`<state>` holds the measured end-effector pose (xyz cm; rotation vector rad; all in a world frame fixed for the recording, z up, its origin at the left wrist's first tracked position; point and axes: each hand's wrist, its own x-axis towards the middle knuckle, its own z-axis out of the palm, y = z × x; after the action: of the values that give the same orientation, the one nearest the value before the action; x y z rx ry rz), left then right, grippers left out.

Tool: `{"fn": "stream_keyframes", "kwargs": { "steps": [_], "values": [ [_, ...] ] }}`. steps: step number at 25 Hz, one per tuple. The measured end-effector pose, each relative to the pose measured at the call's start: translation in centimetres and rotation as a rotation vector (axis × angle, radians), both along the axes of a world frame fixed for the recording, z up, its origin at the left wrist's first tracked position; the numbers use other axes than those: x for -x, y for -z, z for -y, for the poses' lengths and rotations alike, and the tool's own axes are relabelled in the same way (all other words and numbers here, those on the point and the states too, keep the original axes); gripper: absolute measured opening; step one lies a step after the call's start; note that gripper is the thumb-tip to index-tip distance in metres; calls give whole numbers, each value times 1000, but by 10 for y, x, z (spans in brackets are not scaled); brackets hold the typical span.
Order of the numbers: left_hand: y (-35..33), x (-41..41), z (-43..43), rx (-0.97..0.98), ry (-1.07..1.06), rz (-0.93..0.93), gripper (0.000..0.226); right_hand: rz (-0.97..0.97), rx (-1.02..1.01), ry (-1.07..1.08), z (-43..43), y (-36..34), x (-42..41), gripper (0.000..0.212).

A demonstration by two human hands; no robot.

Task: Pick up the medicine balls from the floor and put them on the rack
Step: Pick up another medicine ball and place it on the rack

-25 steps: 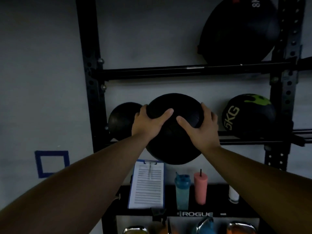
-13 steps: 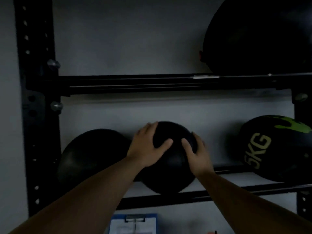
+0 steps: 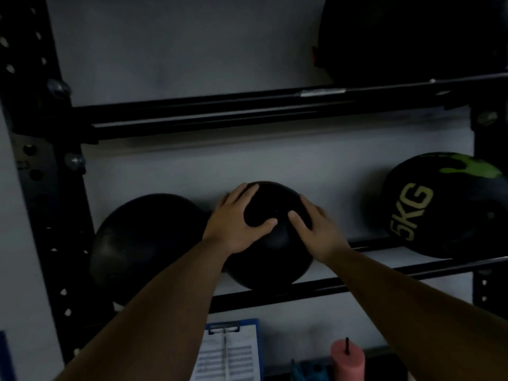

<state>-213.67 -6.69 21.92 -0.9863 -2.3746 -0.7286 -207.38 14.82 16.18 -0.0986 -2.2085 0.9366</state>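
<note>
A small black medicine ball (image 3: 272, 259) sits on the two rails of the rack's (image 3: 247, 298) middle shelf, between a larger black ball (image 3: 145, 243) on the left and a black-and-green ball marked 5KG (image 3: 445, 207) on the right. My left hand (image 3: 236, 218) grips its upper left side, thumb and fingers spread round the curve. On the upper right, my right hand (image 3: 316, 229) holds it the same way. Both forearms reach up from below and hide part of the ball.
A big black ball (image 3: 412, 37) lies on the upper shelf at the right. Black uprights with bolt holes (image 3: 49, 215) frame the left side. Below the shelf are a blue clipboard with paper (image 3: 231, 353), a pink cup (image 3: 347, 361) and a blue bottle (image 3: 310, 367).
Both hands carried the ball forward from in front of the rack onto the middle shelf rails. The view moved closer and upward; my hands stay on the ball.
</note>
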Motion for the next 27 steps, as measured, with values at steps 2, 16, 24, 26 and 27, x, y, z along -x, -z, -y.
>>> {"fn": "stream_keyframes", "kwargs": {
  "steps": [2, 16, 24, 26, 27],
  "values": [
    [-7, -25, 7, 46, -54, 103, 103, 169, -124, 41, 3, -18, -29, 79],
    [10, -330, 63, 89, -5, 182, 52, 340, -423, 275, -4, -18, -402, 64],
    [8, -483, 99, 192, 137, 189, 45, 573, -414, 364, 41, -23, -595, 48],
    [21, -516, 119, 212, 160, 209, 43, 642, -395, 370, 63, -7, -635, 49],
    [31, -531, 130, 268, 156, 213, 45, 698, -397, 363, 76, 4, -652, 49]
  ]
}}
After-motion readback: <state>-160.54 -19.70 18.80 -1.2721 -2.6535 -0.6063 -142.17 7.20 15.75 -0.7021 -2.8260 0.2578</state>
